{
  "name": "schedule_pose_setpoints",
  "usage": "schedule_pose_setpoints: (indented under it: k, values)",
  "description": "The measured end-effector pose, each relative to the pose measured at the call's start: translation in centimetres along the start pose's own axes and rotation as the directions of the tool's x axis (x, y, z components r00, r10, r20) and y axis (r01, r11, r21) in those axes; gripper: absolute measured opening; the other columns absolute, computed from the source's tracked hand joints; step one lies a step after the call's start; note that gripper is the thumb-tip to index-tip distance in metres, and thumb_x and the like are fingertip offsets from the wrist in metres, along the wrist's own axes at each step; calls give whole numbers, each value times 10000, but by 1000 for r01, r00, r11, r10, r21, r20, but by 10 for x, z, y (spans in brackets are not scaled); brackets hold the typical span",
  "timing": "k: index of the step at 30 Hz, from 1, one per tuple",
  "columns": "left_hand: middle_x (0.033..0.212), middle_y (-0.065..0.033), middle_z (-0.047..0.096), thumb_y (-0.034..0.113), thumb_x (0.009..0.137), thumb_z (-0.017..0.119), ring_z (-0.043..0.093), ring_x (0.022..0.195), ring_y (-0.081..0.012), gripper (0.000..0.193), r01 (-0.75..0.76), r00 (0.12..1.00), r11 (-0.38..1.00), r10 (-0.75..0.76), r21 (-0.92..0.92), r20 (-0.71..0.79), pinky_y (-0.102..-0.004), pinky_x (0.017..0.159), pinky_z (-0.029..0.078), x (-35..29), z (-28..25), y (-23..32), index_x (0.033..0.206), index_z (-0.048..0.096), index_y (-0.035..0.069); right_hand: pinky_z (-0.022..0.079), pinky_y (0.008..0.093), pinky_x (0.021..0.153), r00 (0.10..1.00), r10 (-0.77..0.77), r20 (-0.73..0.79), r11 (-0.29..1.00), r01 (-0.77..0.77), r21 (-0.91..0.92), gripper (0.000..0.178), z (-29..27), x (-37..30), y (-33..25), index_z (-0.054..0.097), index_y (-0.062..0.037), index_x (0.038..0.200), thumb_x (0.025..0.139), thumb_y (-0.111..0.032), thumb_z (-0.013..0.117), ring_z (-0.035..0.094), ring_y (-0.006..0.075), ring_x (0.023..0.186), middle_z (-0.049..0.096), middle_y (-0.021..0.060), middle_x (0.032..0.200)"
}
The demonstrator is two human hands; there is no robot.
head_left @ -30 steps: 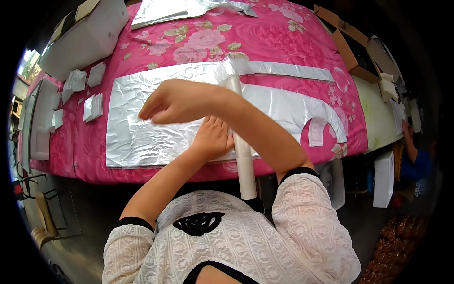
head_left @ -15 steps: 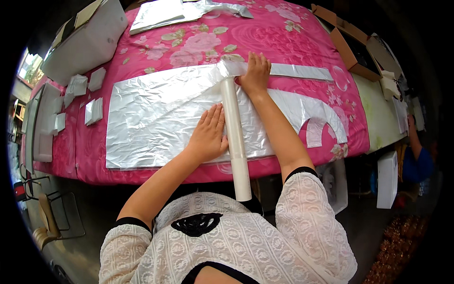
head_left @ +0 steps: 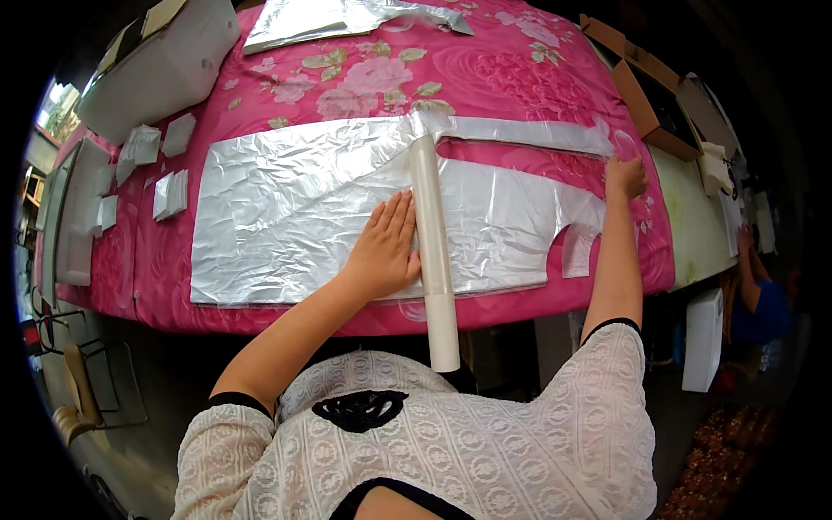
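A shiny, silvery-white plastic sheet, apron-like in shape and wrinkled, lies flat on the pink floral cloth. Across it rests a long pale tube, its near end jutting over the table edge toward my body. My left hand is spread flat on the sheet, just left of the tube, fingers pointing away. Over at the right, my right hand is closed at the end of a long plastic strip that runs from the tube's far end. My right forearm hides part of the sheet's curved right end.
More silvery plastic lies at the far edge. Small white packets sit at the left near a white foam box. Open cardboard boxes stand at the right. A person in blue is beyond them.
My right hand has moved from the tube's far end rightward to the end of the strip and closed there. The strip's end looks slightly lifted. My left hand has stayed in place.
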State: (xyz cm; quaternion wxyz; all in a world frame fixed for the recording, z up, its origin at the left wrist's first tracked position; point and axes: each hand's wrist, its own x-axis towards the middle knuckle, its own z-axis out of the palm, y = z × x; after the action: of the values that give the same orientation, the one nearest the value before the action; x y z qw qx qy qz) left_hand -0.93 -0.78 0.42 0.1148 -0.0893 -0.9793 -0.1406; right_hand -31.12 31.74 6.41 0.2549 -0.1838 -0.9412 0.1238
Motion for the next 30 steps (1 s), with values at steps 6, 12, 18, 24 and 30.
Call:
schedule_pose_setpoints:
  k: [6, 12, 18, 24, 30]
  values:
    - [1429, -266, 257, 278, 806, 402, 221, 1356, -354, 690, 2, 1000, 1000, -2, 10, 16, -428, 1122, 135, 3, -1, 2, 1353, 262, -120, 265, 477, 1050, 736, -655, -170, 716, 676, 173, 623, 2, -52, -18, 483, 10, 1234, 712, -267, 679, 362, 400, 1219, 484, 203, 1267]
    - [1430, -262, 258, 268, 788, 418, 227, 1354, -358, 696, 8, 1000, 1000, -8, 1, 20, -434, 1121, 144, 3, 0, 0, 1351, 272, -113, 255, 447, 1068, 610, -790, -57, 483, 677, 555, 688, 27, -168, -131, 462, -2, 1268, 690, -288, 701, 318, 389, 1258, 464, 185, 1291]
    - [1430, -260, 262, 264, 787, 419, 227, 1355, -355, 691, 4, 1000, 1000, -4, -10, 1, -434, 1121, 142, 4, 0, 1, 1351, 277, -108, 281, 431, 1053, 693, -718, 64, 622, 597, 507, 645, 51, -177, -171, 484, 5, 1244, 696, -278, 674, 370, 369, 1233, 503, 181, 1261]
    - [1426, -260, 269, 265, 789, 409, 229, 1355, -351, 690, -2, 1000, 1000, 2, -11, -12, -431, 1122, 142, 3, 1, 1, 1349, 276, -115, 334, 426, 1008, 783, -607, -134, 724, 615, 314, 622, 59, -126, -146, 505, -2, 1213, 669, -238, 690, 442, 353, 1179, 554, 168, 1196]
    - [1422, -266, 272, 261, 789, 399, 232, 1353, -353, 685, -2, 1000, 1000, 2, -17, -15, -430, 1122, 142, 2, 0, 1, 1344, 277, -123, 413, 438, 914, 950, -279, -142, 960, 277, -36, 530, 30, -1, -2, 571, 16, 1086, 706, -338, 679, 529, 356, 1060, 601, 198, 1098]
